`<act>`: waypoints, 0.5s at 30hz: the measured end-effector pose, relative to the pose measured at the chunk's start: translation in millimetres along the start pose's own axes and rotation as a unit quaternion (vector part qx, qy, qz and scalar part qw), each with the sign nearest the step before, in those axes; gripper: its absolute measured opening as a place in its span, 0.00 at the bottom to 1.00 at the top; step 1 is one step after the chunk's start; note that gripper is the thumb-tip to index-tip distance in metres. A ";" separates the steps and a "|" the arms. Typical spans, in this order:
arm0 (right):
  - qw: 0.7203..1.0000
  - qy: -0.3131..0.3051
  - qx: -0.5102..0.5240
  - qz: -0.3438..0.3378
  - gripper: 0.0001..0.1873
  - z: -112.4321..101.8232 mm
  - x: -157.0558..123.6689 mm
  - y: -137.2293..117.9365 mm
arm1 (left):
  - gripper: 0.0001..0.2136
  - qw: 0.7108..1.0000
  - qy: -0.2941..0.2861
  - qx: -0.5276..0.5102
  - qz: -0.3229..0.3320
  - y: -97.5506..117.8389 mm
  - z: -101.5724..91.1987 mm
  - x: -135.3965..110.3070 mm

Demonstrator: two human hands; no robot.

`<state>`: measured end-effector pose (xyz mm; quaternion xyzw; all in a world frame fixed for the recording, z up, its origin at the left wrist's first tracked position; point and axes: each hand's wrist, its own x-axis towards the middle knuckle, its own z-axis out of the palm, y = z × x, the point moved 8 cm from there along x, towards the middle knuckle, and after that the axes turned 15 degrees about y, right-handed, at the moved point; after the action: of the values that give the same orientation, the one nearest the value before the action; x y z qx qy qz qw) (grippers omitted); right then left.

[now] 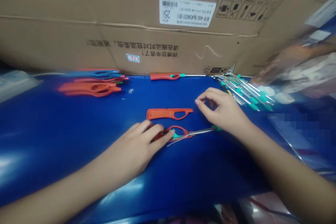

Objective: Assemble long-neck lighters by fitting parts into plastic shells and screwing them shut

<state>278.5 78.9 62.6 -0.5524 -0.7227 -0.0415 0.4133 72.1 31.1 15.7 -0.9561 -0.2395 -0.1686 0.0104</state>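
My left hand [143, 138] is closed on an orange lighter handle half [178, 127]; its fingers cover the rear end. A green trigger [178, 133] sits in that handle's loop, and a thin pale wire trails below it. From its front a metal tube [203, 131] points right to a green piece [216, 127]. Just behind lies a second orange handle half [160, 113], inner side up. My right hand [222, 106] is raised right of it, above the tube, with thumb and forefinger tips pinched together. Anything between those tips is too small to make out.
Orange and blue handle shells [91, 89] are piled at the left back. An orange lighter [162, 76] with its tube lies along the cardboard box [118, 3]. At the right back is a heap of metal tubes with green parts [246, 92]. A blurred person is at the right.
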 end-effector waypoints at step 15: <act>0.881 -0.172 -0.365 0.247 0.20 -44.0 3.3 153.2 | 0.24 0.998 0.058 -0.032 -0.016 -8.4 -0.2 -1.0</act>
<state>430.2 117.8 32.8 -0.8234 -0.5558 -0.1036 0.0483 67.4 38.0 15.1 -0.9406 -0.2479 -0.2319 -0.0087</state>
